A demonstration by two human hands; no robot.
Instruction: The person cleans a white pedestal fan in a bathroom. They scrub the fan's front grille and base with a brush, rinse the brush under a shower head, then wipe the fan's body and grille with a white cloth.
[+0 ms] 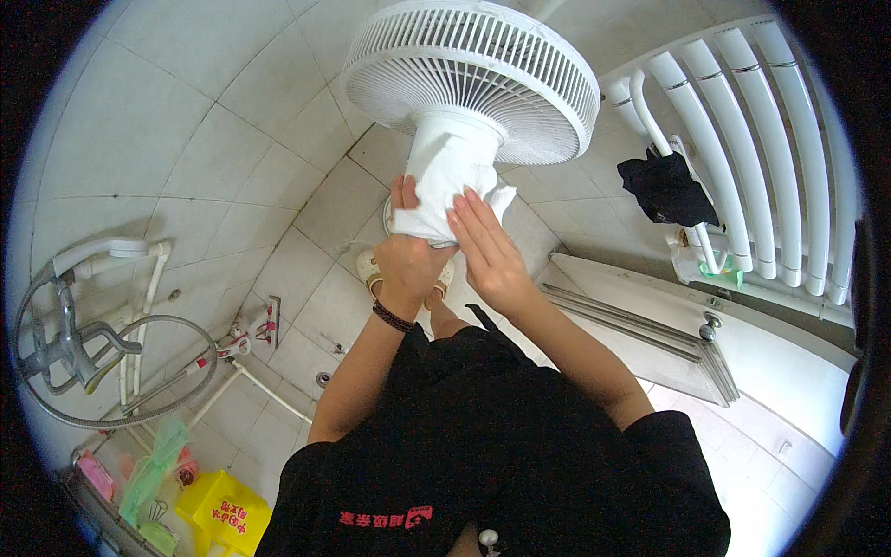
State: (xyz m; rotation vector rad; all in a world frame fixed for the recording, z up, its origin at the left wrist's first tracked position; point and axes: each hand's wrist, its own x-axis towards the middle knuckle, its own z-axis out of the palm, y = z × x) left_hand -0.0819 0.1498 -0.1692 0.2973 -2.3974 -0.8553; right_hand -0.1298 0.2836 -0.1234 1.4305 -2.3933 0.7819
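Observation:
A white electric fan (473, 90) with a round slatted grille stands in front of me. A white cloth (445, 191) wraps over the motor housing (456, 125) behind the grille. My left hand (411, 257) grips the cloth from the left, its wrist circled by a dark braided bracelet (392, 317). Against the cloth's right side lies my right hand (491, 254), fingers nearly straight and close together. Both hands partly hide the lower housing. The fan's base is mostly hidden below.
A white radiator (731, 139) with a black cloth (665, 188) on its rail is at right, above a folding door (640, 334). At left are a shower hose (205, 341) and mixer tap (76, 348). A yellow plastic bag (223, 508) lies lower left.

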